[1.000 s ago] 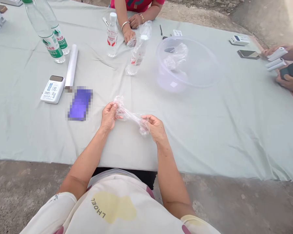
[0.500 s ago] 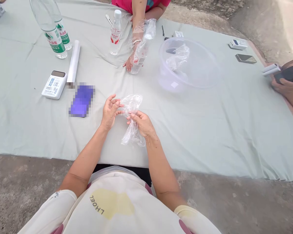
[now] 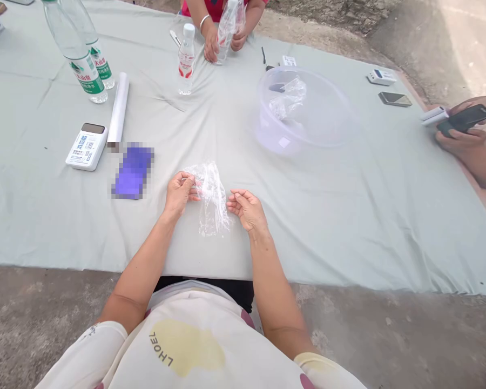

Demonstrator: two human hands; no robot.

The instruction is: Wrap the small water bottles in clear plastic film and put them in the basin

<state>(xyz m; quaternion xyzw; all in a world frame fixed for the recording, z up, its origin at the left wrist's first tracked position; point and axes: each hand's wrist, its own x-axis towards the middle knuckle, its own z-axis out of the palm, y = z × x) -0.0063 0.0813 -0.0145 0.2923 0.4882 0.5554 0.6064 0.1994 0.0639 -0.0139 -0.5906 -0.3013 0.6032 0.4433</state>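
Observation:
A crumpled clear plastic bag point(image 3: 213, 200) hangs above the cloth in front of me. My left hand point(image 3: 180, 193) pinches its upper left edge between thumb and fingers, and some fingers show through the film. Just off the bag's right side is my right hand point(image 3: 247, 209), thumb pressed to its curled fingers. Whether a bit of film sits in that pinch, I cannot make out. Left of my hands lie a blurred purple rectangle point(image 3: 133, 172), a white device with a dark display point(image 3: 87, 147) and a white roll point(image 3: 118, 108).
A translucent basin point(image 3: 279, 138) with crumpled film point(image 3: 289, 97) inside stands right of centre. Two large bottles point(image 3: 85, 75) stand at left, a small bottle point(image 3: 186, 59) farther back. Across the table a person's hands hold a bagged bottle point(image 3: 225, 35). Another person at right holds a phone point(image 3: 464, 120).
My right hand has moved right, off the middle of the bag, which now hangs more spread out from my left hand. The person opposite has drawn the bagged bottle back towards themselves.

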